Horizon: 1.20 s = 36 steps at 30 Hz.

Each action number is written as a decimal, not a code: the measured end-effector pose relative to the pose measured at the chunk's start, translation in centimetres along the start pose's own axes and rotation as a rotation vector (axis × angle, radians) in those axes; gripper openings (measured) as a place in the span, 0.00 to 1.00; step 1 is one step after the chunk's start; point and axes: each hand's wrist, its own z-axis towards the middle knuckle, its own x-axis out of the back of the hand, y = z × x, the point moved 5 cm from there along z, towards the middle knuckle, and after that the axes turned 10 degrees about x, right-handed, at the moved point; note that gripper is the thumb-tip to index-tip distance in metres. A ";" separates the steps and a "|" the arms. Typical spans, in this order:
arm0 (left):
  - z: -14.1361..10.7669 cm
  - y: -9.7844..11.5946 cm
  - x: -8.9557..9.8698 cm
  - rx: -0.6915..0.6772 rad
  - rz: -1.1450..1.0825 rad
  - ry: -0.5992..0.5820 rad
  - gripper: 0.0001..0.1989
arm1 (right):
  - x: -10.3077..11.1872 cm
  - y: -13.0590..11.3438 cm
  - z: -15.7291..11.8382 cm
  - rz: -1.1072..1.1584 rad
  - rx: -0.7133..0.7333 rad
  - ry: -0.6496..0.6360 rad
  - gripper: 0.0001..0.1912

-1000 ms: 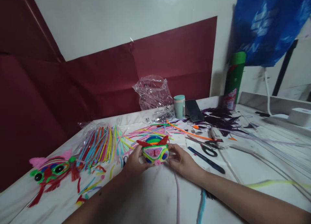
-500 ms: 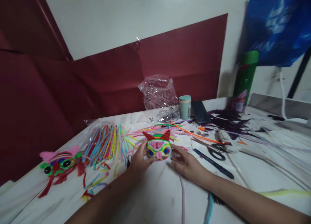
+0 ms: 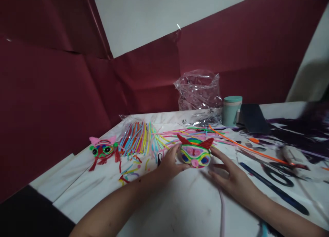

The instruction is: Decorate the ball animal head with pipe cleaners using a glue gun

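A small animal-face craft of coloured pipe cleaners (image 3: 195, 154), with red pointed ears, blue eyes and a pink nose, faces me just above or on the table; I cannot tell which. Around its left side my left hand (image 3: 171, 163) is closed, thumb at the lower edge and fingers behind. At the opposite side is my right hand (image 3: 230, 172), its fingers apart and curved; a fingertip meets the edge near the red ear, while the thumb stands off below. A second pipe-cleaner animal face (image 3: 104, 149), with pink ears, black eyes and red tassels, sits at the left.
Bundled pipe cleaners (image 3: 137, 137) lie behind my left hand, with cut scraps (image 3: 130, 170) nearer. Scissors (image 3: 277, 173), a dark blue pen-like tool (image 3: 275, 187) and an orange pipe cleaner (image 3: 246, 146) lie right. Behind are a clear plastic bag (image 3: 199, 93), a green cup (image 3: 232, 111) and a phone (image 3: 254, 118).
My view has swung left, so everything appears shifted right; the blue bag and green bottle have left the view. Both hands keep about the same place around the animal face.
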 end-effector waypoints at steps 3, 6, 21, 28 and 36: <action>-0.6 0.2 0.7 -0.040 0.044 -0.023 0.40 | -0.2 -0.1 -0.1 -0.040 0.037 -0.036 0.33; -1.3 0.3 1.7 -0.041 0.077 -0.005 0.31 | -0.4 0.1 -0.2 -0.057 0.057 -0.043 0.33; -2.3 -8.5 19.0 0.227 0.543 0.484 0.14 | 0.4 0.1 -0.3 -0.158 0.071 0.044 0.17; -1.5 -11.6 24.1 0.325 0.641 0.460 0.15 | 0.1 0.5 -0.6 -0.159 0.035 0.004 0.18; -0.6 -13.3 21.4 0.252 0.914 0.232 0.15 | 0.2 0.1 -0.4 -0.145 0.081 0.016 0.17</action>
